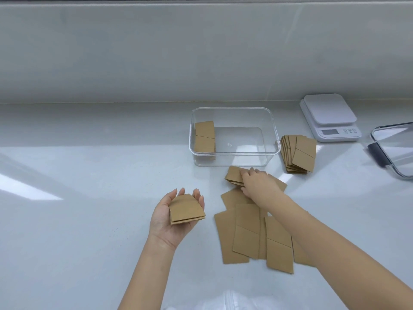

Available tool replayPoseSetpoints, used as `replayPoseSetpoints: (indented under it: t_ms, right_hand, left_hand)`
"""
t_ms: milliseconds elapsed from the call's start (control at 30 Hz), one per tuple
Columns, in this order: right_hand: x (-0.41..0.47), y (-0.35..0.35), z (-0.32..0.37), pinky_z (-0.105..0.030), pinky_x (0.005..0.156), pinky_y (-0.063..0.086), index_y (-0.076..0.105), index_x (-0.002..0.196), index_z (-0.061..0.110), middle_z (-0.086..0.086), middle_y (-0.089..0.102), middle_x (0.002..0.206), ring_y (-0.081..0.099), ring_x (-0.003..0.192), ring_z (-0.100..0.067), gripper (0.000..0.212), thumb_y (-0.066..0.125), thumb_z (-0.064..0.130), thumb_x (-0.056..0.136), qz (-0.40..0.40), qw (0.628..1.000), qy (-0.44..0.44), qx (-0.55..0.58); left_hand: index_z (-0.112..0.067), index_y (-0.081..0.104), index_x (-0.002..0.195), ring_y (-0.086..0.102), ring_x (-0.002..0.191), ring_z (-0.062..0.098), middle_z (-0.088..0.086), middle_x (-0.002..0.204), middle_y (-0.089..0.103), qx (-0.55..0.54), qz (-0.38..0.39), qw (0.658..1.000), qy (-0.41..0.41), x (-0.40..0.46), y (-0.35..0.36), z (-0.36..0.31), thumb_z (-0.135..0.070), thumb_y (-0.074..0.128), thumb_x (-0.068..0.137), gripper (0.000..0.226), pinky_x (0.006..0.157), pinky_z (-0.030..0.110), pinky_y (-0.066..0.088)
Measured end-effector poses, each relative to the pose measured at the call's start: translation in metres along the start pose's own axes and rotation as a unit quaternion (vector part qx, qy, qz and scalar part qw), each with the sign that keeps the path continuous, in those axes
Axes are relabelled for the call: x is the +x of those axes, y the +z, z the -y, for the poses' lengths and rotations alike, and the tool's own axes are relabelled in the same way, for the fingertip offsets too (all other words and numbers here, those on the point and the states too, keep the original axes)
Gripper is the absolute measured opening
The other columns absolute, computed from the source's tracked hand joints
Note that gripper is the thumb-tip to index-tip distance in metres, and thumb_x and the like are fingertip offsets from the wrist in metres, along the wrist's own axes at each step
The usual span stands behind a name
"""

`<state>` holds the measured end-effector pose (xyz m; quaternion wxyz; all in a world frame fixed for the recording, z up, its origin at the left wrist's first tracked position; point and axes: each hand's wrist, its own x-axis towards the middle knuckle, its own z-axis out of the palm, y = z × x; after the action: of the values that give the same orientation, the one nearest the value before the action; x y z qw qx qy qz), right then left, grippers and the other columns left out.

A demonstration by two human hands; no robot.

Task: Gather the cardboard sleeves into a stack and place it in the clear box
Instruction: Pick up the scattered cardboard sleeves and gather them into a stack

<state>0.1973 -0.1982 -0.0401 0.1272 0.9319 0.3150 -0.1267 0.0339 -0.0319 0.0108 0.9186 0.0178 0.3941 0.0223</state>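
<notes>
Hands [259,182] among sleeves [252,229], scale [329,117] beyond

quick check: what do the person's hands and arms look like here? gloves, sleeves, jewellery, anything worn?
Both arms are bare for as much of them as is in view. No sleeves show. The left hand and the right hand have no gloves. No rings, watch, wristband or markings are visible on either wrist or on the fingers. The nails look short and unpainted, as far as can be told.

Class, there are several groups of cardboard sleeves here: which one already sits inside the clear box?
The small stack standing against the left wall of the clear box. The other sleeves lie outside it, on the counter or in the hands.
</notes>
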Motion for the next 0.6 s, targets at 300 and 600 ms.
replayPoseSetpoints:
  t_ms: [300,600]
  right_hand:
    - [-0.025,-0.009,-0.006,-0.033,0.063,0.041,0.059,0.099,0.001,-0.013,0.063,0.092,0.057,0.087,-0.03,0.02,0.053,-0.008,0.082,-0.238,0.955,-0.049,0.168]
    - [-0.096,0.003,-0.008,-0.03,0.063,0.057,0.064,0.078,0.015,-0.006,0.074,0.083,0.071,0.072,-0.015,0.02,0.081,0.022,0.07,0.007,0.702,0.167,0.692]
  left_hand:
    - [-0.009,0.057,0.102,0.066,0.085,0.032,0.025,0.083,0.068,0.025,0.001,1.0,0.015,-0.015,0.002,0.004,-0.016,0.056,0.086,0.018,0.064,0.045,0.059]
    - [-0.008,0.056,0.099,0.065,0.084,0.031,0.024,0.082,0.067,0.041,-0.002,0.999,0.009,-0.025,0.001,0.02,-0.016,0.055,0.087,0.014,0.063,0.045,0.059]
